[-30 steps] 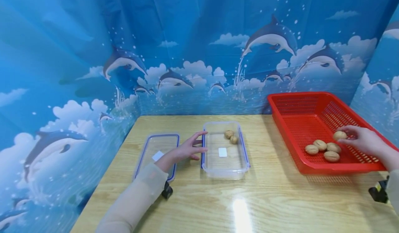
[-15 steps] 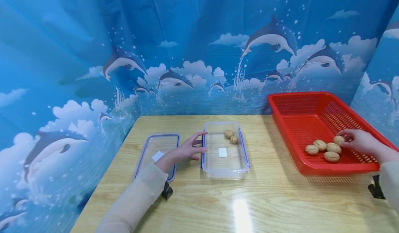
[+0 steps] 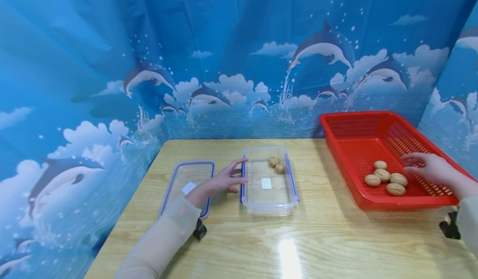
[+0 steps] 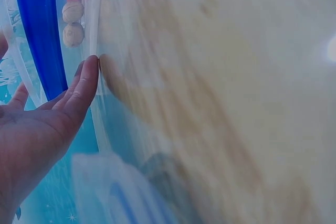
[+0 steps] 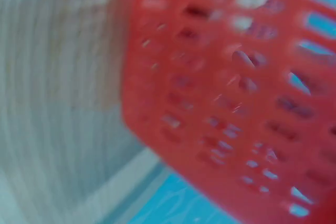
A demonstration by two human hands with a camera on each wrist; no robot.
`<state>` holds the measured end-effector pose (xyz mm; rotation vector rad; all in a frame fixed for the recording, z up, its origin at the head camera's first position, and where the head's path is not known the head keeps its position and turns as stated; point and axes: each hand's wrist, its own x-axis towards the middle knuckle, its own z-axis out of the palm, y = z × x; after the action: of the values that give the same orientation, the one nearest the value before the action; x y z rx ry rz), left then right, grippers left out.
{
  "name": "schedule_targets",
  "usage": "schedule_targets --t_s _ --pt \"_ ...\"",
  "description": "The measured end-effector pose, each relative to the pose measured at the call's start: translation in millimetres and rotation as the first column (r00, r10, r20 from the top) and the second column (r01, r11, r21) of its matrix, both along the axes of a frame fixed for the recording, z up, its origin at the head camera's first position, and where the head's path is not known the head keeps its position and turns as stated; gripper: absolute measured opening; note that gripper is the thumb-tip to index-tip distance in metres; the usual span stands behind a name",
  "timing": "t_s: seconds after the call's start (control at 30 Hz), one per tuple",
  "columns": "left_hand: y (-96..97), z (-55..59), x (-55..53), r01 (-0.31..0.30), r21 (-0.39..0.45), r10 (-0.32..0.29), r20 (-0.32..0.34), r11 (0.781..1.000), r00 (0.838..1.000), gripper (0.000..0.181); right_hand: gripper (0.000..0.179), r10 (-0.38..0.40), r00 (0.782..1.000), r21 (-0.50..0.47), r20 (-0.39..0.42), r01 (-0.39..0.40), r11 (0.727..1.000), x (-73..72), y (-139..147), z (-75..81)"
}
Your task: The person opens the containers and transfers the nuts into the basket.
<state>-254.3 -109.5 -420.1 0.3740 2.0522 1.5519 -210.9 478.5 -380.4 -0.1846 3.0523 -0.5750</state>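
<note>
My left hand (image 3: 223,180) has its fingers spread at the left rim of a clear plastic food container (image 3: 266,198). In the left wrist view, its fingertips (image 4: 90,69) are right at the container's wall, near a blue locking clip (image 4: 42,38). Two walnuts (image 3: 274,161) sit inside the container, towards its far right. My right hand (image 3: 433,169) is over the right part of a red plastic basket (image 3: 358,156), fingers loosely bent and holding nothing. Several walnuts (image 3: 381,175) lie in a group just left of its fingertips. The right wrist view shows only the basket's slotted wall (image 5: 220,98).
A clear lid (image 3: 194,169) with a blue seal lies on the wooden table (image 3: 239,246), left of the container and partly behind my left forearm. A dolphin-printed curtain (image 3: 224,63) stands behind and beside the table.
My right hand has let go of a walnut, which now lies behind the others, farther left in the basket. The left hand has stayed at the container.
</note>
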Motion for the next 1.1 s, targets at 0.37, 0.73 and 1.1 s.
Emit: schedule_targets --t_s 0.37,0.73,1.1 --pt "-1.3 0.0 -0.1 0.0 0.006 0.0 -0.004 1.0 1.0 0.068 0.046 0.061 0.98 -0.098 -0.188 -0.081 0.992 11.3 -69 41.0" --pt "-0.9 -2.0 -1.2 -0.01 -0.005 0.01 -0.002 1.0 1.0 0.066 0.044 0.22 0.964 -0.198 -0.148 -0.246 0.949 13.1 -164 64.9" --pt "-1.4 -3.3 -3.7 0.008 0.006 -0.008 -0.002 1.0 1.0 0.067 0.044 0.362 0.929 -0.233 -0.082 -0.371 0.899 -4.8 -230 58.3"
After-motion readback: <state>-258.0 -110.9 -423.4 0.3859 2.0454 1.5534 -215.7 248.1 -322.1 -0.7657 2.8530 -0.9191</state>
